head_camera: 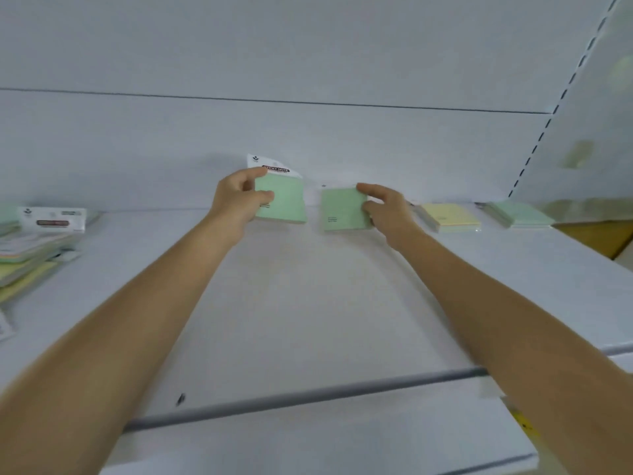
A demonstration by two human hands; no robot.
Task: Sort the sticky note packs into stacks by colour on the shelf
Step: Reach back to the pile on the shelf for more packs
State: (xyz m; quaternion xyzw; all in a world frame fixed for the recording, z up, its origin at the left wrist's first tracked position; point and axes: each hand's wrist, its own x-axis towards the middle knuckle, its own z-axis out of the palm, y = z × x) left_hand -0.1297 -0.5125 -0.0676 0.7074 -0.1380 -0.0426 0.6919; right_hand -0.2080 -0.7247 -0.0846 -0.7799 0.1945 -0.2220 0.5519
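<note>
The left hand [239, 197] is pinching 1 green pack [284, 204] by its left edge, thumb and fingers curled round it, at the far middle of the white shelf [308, 303]. The right hand [390, 214] is gripping a 2nd green pack [342, 210] just beside it. Farther right, a yellow pack [448, 217] and a green stack [520, 214] are lying flat. A mixed pile [34, 245] is sitting at the left.

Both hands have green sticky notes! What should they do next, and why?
Probably lay the left green pack, gripped by the left hand, onto the right green pack that the right hand holds on the shelf. Both are green, so they belong in one stack.
</note>
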